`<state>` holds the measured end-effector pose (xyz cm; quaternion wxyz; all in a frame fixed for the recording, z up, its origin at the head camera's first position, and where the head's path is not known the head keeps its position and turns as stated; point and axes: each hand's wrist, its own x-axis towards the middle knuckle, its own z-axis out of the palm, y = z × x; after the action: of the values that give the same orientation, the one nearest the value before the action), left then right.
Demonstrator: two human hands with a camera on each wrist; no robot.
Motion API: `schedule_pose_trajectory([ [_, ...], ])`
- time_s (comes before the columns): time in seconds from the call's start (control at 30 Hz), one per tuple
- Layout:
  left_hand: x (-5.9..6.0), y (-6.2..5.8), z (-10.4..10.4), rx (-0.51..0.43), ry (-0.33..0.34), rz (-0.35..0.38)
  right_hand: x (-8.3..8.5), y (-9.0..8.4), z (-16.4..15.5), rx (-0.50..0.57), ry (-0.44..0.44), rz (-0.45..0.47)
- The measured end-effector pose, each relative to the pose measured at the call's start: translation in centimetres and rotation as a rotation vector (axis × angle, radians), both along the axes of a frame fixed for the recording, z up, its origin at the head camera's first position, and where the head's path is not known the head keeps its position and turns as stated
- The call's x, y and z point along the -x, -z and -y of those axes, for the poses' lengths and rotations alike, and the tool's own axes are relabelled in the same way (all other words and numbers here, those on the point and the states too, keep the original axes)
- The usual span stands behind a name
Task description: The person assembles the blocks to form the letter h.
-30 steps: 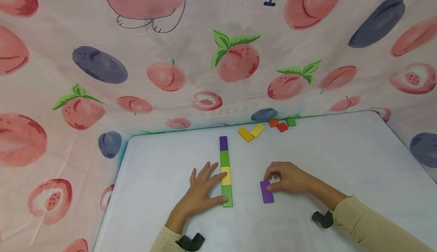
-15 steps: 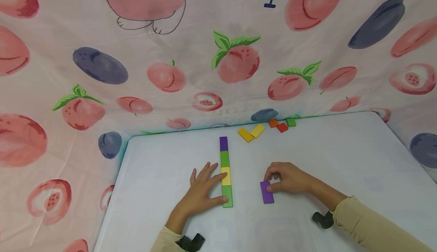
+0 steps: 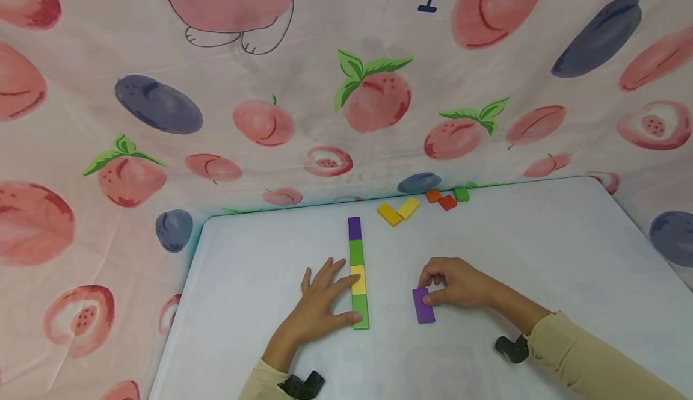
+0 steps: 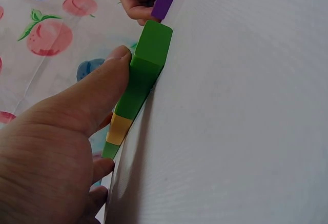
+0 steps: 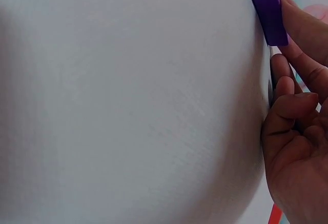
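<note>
A straight row of flat blocks [image 3: 357,270] lies on the white table [image 3: 541,255], running away from me: purple, green, yellow, green. My left hand [image 3: 319,304] lies flat beside it, its straight fingers and thumb touching the yellow and near green blocks. The left wrist view shows the thumb [image 4: 87,106] against the near green block [image 4: 146,70]. To the right lies a loose purple block [image 3: 423,305], its far end pinched by my right hand [image 3: 455,280]. In the right wrist view, curled fingers [image 5: 297,131] sit beside that purple block [image 5: 266,8].
Near the table's far edge lie two yellow blocks [image 3: 397,210], an orange one [image 3: 433,195], a red one [image 3: 447,202] and a small green one [image 3: 461,193]. A peach-printed cloth [image 3: 271,117] hangs behind and around the table.
</note>
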<state>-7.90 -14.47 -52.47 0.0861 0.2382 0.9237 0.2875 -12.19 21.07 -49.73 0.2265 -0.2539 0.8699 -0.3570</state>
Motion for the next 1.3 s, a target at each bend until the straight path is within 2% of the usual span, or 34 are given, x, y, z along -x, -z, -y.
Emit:
schedule_pose_trajectory([
  [1.03, 0.06, 0.26, 0.02, 0.005, 0.0, 0.0, 0.31, 0.25, -0.15, 0.007, 0.009, 0.038],
  [1.3, 0.08, 0.15, 0.0, 0.003, -0.002, 0.006, 0.98, -0.13, 0.12, 0.008, 0.067, 0.085],
])
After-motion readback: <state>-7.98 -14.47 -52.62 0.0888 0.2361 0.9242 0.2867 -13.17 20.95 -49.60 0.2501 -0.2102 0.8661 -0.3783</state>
